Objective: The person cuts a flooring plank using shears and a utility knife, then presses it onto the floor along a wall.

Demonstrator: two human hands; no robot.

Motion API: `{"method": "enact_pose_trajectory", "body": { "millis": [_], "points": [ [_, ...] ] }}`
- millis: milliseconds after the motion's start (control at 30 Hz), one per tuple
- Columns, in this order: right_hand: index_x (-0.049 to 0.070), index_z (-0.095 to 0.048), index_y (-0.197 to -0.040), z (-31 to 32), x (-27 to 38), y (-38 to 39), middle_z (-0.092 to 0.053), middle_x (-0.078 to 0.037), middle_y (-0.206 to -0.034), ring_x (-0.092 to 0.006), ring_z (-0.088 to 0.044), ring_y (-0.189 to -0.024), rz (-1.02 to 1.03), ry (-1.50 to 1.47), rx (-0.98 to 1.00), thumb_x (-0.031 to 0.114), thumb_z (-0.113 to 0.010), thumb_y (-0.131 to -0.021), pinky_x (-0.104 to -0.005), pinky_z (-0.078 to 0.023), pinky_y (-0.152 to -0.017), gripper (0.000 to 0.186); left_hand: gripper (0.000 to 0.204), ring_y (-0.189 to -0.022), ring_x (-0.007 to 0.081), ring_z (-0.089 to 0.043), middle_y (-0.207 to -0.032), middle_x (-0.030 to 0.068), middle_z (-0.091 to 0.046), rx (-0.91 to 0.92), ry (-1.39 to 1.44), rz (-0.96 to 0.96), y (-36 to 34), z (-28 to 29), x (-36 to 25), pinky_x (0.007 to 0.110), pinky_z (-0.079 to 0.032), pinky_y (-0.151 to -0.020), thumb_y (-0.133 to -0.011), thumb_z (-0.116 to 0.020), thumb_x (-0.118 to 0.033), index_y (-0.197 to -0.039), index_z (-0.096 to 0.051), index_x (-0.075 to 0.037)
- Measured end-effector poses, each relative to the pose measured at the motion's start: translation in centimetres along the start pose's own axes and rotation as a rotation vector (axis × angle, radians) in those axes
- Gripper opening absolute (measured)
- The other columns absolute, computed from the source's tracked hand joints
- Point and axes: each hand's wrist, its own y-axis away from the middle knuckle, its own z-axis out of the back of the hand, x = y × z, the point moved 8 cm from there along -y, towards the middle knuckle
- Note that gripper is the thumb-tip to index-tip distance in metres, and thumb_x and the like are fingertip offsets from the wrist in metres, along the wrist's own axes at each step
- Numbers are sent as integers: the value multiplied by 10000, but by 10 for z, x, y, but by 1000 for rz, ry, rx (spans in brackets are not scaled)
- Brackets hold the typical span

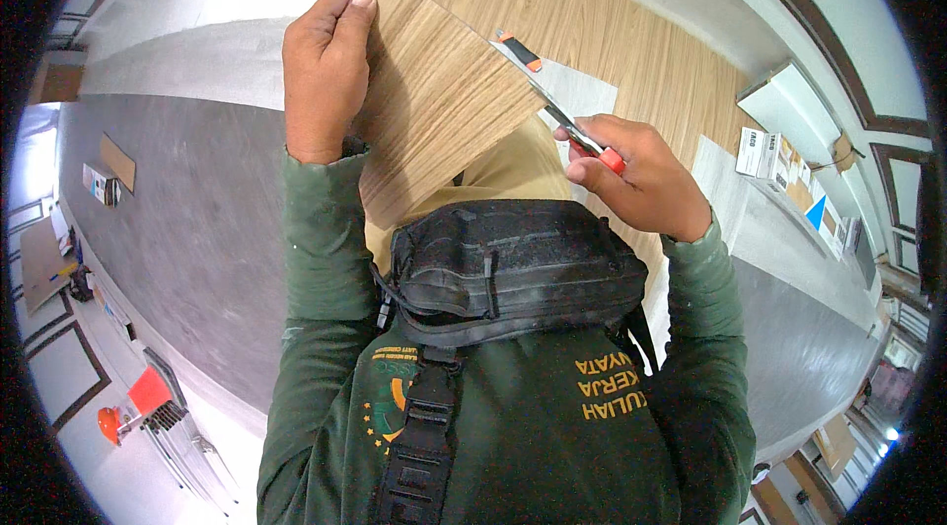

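My left hand grips the upper left corner of a wood-look floor plank, thumb on its face. The plank is tilted up in front of me. My right hand is closed round a scissors-like cutting tool with a red handle and a long metal blade. Its blade lies along the plank's right edge; whether it cuts in cannot be seen. Beyond that edge, an orange and black utility knife lies on the floor, beside a pale sheet.
Laid wood-look flooring runs along the wall ahead. White boxes stand at the right. Dark grey floor spreads at the left, with a small box on it. A black bag sits at my waist.
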Motion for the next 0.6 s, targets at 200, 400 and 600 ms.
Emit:
{"method": "enact_pose_trajectory", "body": {
  "millis": [200,400,600],
  "points": [
    [6,-644,-1146,-4,-3,8,-578,-12,-802,-112,-536,-724,-149,-210,95,300,-638,-924,-278,-459,-683,368,313,-678,86,-486,-725,-7,-589,-25,127,-9,8,6,1,254,-415,-628,-963,-559,-220,-1063,-680,51],
    [-1,-650,-1156,-3,4,11,-589,-8,-800,-82,-525,-660,-228,-332,140,396,-625,-936,-229,-447,-584,454,323,-663,67,-462,-722,-21,-574,-33,177,-28,11,10,0,238,-388,-601,-963,-568,-226,-1089,-680,49],
    [-18,-644,-1160,-8,3,14,-618,-38,-810,-82,-561,-666,-305,-448,200,330,-609,-945,-215,-450,-558,411,338,-681,84,-494,-744,-6,-600,-22,218,-15,11,10,6,255,-421,-631,-961,-568,-241,-1106,-681,43]
  ]
}}
